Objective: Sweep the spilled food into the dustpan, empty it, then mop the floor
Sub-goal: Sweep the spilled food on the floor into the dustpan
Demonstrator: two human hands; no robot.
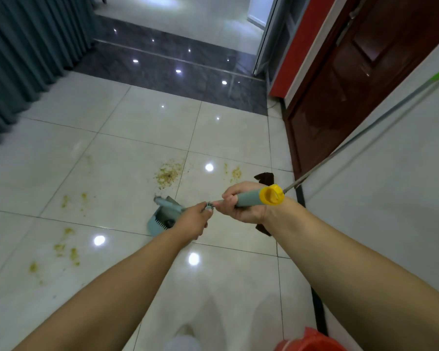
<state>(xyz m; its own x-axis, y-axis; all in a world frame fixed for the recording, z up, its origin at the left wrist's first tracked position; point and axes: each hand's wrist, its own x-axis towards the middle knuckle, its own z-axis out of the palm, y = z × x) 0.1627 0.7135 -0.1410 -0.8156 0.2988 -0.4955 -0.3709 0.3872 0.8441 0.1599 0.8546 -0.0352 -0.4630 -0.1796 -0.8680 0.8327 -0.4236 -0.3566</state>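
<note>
Sweeping has barely begun: yellowish food (168, 173) lies scattered over the floor (127, 138) beyond the dustpan (160, 222), while the right hand (241, 202) grips the broom handle (249, 198), the left hand (193, 220) grasps the dustpan's handle, and mopping is untouched.

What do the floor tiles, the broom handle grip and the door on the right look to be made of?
Floor tiles: likely glazed ceramic or porcelain, pale and glossy; ceiling lights mirror sharply in them and grout lines show. Broom handle grip, held in the right hand: seemingly matte grey-green plastic with a yellow plastic end cap. Door: dark reddish-brown panelled wood or wood veneer, lacquered to a sheen.
</note>
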